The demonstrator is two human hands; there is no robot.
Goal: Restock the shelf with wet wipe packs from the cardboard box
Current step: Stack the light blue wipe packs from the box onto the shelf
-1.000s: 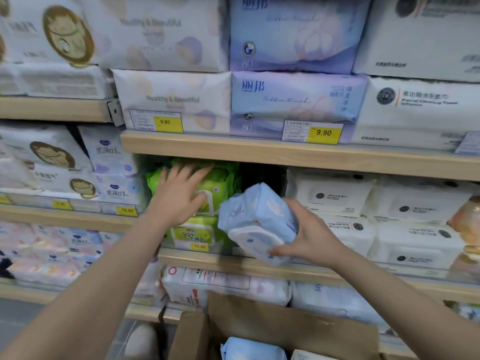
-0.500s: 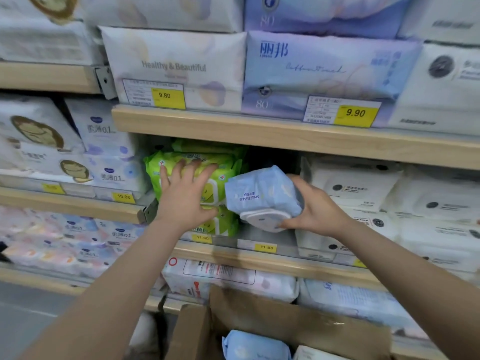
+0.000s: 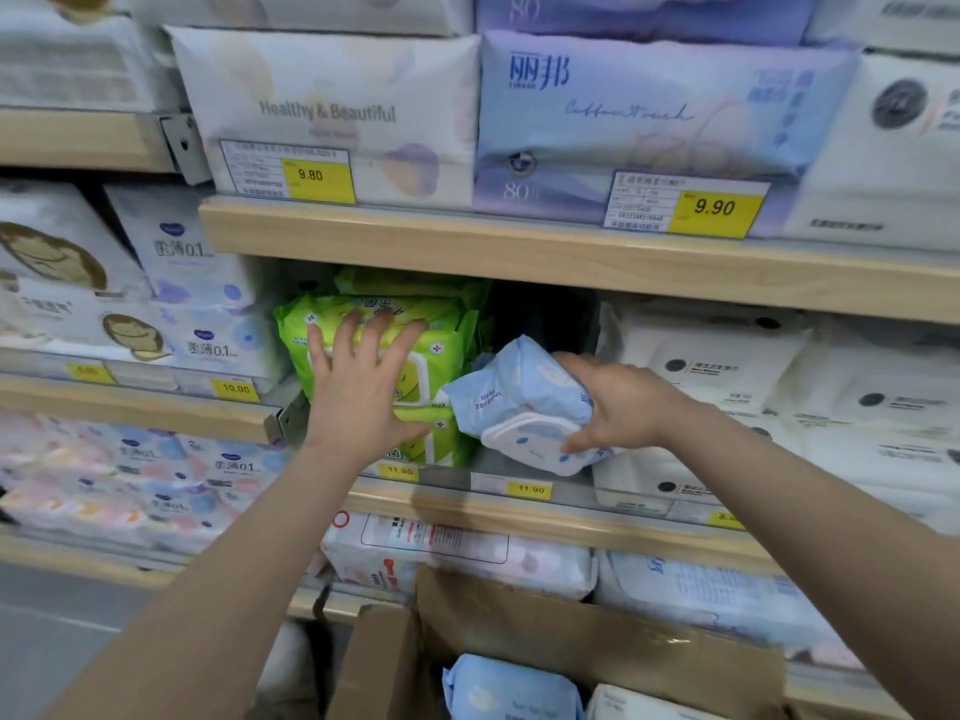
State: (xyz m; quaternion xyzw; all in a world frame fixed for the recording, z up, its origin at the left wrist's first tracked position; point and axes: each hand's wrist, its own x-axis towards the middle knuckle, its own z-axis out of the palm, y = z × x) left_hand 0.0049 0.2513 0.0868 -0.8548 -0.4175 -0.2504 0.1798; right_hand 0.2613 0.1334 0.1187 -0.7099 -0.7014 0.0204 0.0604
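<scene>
Gripping blue wipe pack [image 3: 524, 402] w/ right hand [image 3: 623, 402], at shelf [image 3: 519, 517] front edge, dark gap. Left hand [image 3: 363, 387] flat, fingers spread, pressing green packs [image 3: 441, 350]. Pack prob. soft, squashy, film slippery; hold by sides near stiff lid.

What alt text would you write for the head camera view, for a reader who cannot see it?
A person's right hand grips a pale blue wet wipe pack at a dark gap on a wooden shelf, while the left hand presses flat on green wipe packs. A brown cardboard box sits below.

Pale blue wipe pack [image 3: 524, 392] with white lid, bright green packs [image 3: 441, 330], yellow price tags [image 3: 714, 207].
</scene>
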